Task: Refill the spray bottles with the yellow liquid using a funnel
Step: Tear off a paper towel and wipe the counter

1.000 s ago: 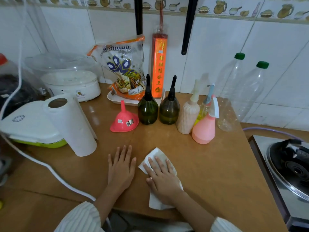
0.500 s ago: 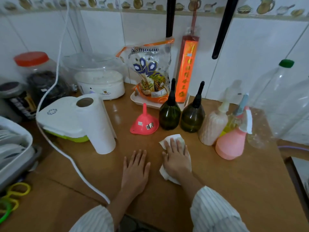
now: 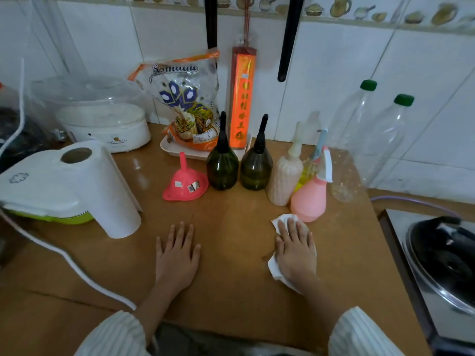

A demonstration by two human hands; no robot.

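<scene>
Pink plastic marks the funnel (image 3: 185,185), which stands mouth-down on the brown counter (image 3: 231,299), just left of two dark green bottles (image 3: 222,167). To their right stand a cream bottle (image 3: 284,179), a yellow spray bottle (image 3: 306,173) mostly hidden, and a pink spray bottle (image 3: 309,199) in front. The right hand (image 3: 295,250) lies flat, fingers straight and together, pressing a white paper towel (image 3: 276,272) onto the counter just below the pink spray bottle. The left hand (image 3: 178,255) rests flat on the bare counter, fingers spread, holding nothing. Half a second ago the right hand and towel were close beside the left hand, below the green bottles; now they are well apart, off to the right. A paper towel roll (image 3: 108,186) stands at left.
</scene>
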